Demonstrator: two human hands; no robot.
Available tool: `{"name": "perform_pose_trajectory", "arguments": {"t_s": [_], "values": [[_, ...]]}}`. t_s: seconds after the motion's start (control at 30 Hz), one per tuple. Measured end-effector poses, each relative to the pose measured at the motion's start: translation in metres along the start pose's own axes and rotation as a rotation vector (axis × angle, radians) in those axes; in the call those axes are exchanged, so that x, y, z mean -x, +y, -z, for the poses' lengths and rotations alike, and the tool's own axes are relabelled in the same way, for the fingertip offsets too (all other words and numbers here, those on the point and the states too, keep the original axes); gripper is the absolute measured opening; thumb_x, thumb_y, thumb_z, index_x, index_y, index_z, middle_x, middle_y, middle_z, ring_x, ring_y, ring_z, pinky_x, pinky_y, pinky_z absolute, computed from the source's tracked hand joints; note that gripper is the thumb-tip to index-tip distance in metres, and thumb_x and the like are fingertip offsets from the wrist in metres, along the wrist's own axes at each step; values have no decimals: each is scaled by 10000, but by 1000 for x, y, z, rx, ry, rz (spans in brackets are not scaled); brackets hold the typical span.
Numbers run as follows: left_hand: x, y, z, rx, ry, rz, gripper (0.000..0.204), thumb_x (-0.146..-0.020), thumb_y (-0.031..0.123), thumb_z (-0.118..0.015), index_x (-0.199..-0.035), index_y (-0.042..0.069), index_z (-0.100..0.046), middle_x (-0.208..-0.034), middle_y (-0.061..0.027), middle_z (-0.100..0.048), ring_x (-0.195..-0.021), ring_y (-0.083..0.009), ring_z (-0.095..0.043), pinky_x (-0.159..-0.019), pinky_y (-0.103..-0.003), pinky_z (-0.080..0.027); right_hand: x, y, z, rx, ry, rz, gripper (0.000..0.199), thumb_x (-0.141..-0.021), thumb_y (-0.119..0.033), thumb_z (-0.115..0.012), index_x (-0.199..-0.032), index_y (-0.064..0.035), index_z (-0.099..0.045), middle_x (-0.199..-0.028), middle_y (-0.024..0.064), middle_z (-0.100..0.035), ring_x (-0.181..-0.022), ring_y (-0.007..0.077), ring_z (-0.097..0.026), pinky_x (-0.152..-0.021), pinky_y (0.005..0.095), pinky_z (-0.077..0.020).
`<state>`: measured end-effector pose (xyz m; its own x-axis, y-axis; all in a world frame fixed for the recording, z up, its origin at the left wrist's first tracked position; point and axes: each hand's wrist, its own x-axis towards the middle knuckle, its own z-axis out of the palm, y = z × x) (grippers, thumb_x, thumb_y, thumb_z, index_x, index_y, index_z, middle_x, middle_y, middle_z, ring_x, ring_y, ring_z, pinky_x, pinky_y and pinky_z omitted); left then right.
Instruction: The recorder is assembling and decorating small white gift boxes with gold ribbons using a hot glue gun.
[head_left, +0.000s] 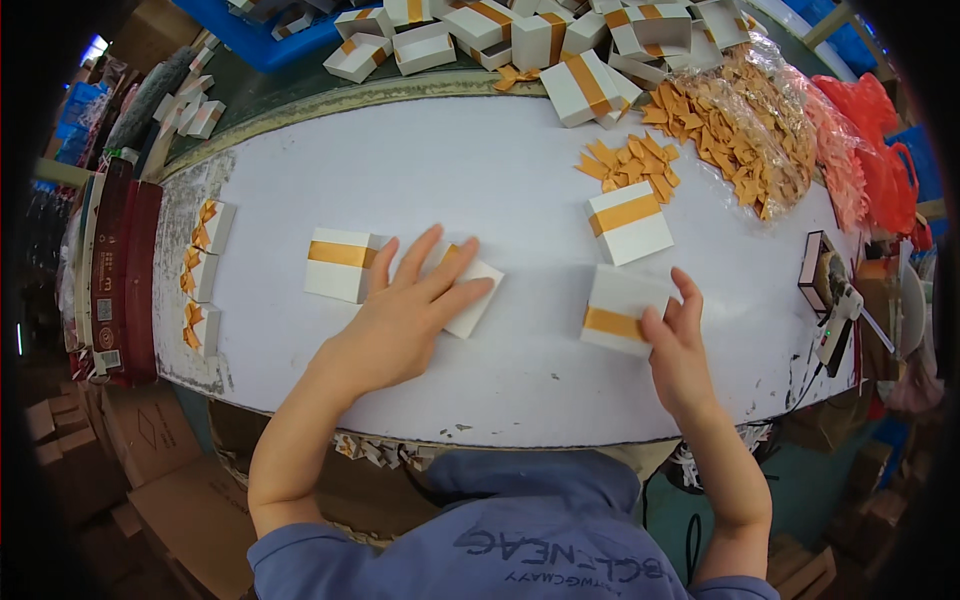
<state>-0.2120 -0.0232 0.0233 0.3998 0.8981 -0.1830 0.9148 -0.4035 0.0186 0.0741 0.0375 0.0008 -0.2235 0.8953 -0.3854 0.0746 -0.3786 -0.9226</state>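
My left hand lies palm down with fingers spread over a small white gift box, which it partly hides. Just beyond its thumb side and left of that box sits another white box with a gold ribbon band. My right hand grips the right edge of a white gold-banded box, thumb on the near side and fingers behind. A further banded box rests right behind that one. Beyond it lies a small heap of gold ribbon bows.
Three boxes with gold bows line the table's left end. Many white boxes are piled at the back, beside a large plastic-wrapped heap of bows. A glue gun with a cable is at the right edge, near red plastic bags.
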Motion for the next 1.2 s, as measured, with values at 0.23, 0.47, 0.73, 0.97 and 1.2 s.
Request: {"name": "perform_pose_trajectory", "arguments": {"t_s": [0.23,0.47,0.73,0.97,1.2], "values": [[7,11,-9,404,234,401,712,-671,245,-697,-1300,129,-384,-1409,-144,-300,-1339,-359,-161,-1053,-511,-78,-2,-42,13,1468,-303,1069,598,-645,-21,-601,-1221,-72,-449,-1263,175,-429,-1191,300,-394,-1027,415,-269],[17,-7,8,353,60,293,696,-651,224,-672,-1299,160,-426,-1372,-90,-382,-1336,-393,-132,-1059,-542,-13,-23,-55,-33,1562,-685,931,751,-595,-271,-751,-1260,-126,-434,-1232,130,-470,-1203,259,-393,-1029,450,-246],[47,-72,-7,458,135,326,695,-584,203,-722,-1247,197,-515,-1342,-47,-437,-1334,-356,-181,-1079,-498,-52,-92,-71,-16,1681,-371,993,801,-518,-132,-784,-1235,-66,-433,-1174,104,-489,-1173,251,-401,-1021,461,-232],[51,-85,-8,577,165,340,681,-575,157,-695,-1236,185,-535,-1354,-32,-430,-1338,-321,-184,-1082,-462,-68,-76,-61,-60,1457,-459,904,704,-602,-204,-764,-1215,-61,-449,-1193,117,-489,-1131,268,-447,-999,459,-259],[46,-89,-14,642,194,374,651,-597,128,-676,-1231,179,-539,-1381,-42,-396,-1346,-310,-170,-1083,-453,-59,-160,-76,-80,1335,296,1070,718,-657,-428,-724,-1225,-88,-447,-1166,198,-484,-1091,337,-466,-903,462,-360]]}}
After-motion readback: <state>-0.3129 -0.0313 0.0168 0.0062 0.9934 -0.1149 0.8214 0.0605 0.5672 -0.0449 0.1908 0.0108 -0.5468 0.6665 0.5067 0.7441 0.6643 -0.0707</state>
